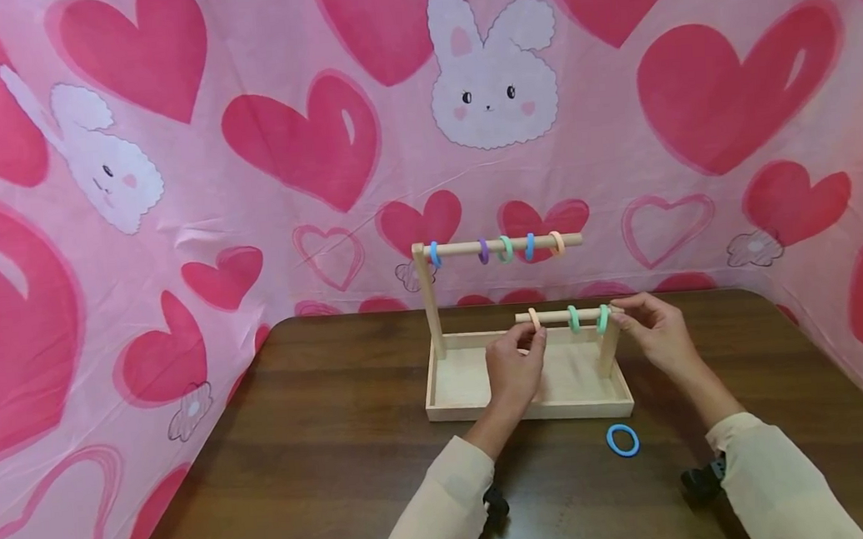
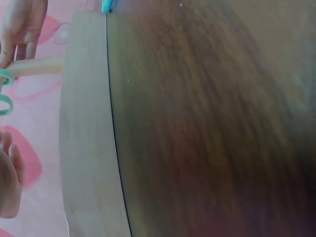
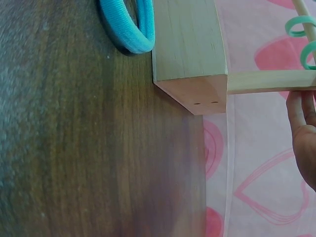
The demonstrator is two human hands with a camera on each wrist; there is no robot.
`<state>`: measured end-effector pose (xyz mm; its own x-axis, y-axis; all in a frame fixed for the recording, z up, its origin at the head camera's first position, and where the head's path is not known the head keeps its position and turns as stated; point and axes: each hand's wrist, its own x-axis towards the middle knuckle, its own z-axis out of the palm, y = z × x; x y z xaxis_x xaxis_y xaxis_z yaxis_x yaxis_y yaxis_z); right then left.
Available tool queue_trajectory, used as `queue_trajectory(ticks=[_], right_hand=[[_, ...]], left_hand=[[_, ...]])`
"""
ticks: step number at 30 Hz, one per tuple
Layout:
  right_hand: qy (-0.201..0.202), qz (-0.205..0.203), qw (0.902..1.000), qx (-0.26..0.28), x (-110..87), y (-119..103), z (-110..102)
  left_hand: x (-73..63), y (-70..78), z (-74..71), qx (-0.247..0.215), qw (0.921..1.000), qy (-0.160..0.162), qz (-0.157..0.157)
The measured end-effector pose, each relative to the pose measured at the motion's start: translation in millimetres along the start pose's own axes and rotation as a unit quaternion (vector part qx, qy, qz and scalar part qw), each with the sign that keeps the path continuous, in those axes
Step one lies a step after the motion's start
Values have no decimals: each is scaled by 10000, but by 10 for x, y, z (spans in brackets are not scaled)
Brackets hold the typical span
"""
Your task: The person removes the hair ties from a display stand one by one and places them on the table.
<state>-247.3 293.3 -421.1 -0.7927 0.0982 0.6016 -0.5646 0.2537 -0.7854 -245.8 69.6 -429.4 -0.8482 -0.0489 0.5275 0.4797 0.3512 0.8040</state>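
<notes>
My left hand (image 1: 512, 371) pinches a peach ring (image 1: 534, 320) near the free left end of the stand's lower wooden rod (image 1: 553, 317). The ring is around the rod. With thumb and fingers, my right hand (image 1: 662, 338) holds the top of the short wooden post (image 1: 608, 353) at the rod's right end. Two green rings, one of them a mint ring (image 1: 574, 319), hang on the lower rod between the hands. In the right wrist view, the right fingers touch the post (image 3: 269, 81). The left wrist view shows only part of the left hand (image 2: 9, 182), at its left edge.
On the upper rod (image 1: 456, 249) hang several rings in blue, purple, green and peach. The stand's shallow wooden tray (image 1: 486, 412) rests on the brown table (image 1: 323, 444). A loose blue ring (image 1: 623, 441) lies in front of the tray's right corner. Behind hangs a pink heart-patterned cloth (image 1: 410, 171).
</notes>
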Motion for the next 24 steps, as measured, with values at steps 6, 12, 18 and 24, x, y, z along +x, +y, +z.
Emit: queue_trajectory(ticks=[6, 12, 18, 24], right_hand=[[-85, 50, 9999, -52, -2, -24, 20], [-54, 58, 10000, -33, -2, -23, 47], [-58, 9, 10000, 32, 1, -1, 45], [-12, 70, 10000, -51, -11, -5, 9]], left_hand=[[3, -25, -35, 44, 9999, 98, 62], [9, -58, -80, -53, 9997, 181, 134], [16, -112, -107, -59, 9995, 241, 168], [19, -114, -111, -110, 9995, 222, 220]])
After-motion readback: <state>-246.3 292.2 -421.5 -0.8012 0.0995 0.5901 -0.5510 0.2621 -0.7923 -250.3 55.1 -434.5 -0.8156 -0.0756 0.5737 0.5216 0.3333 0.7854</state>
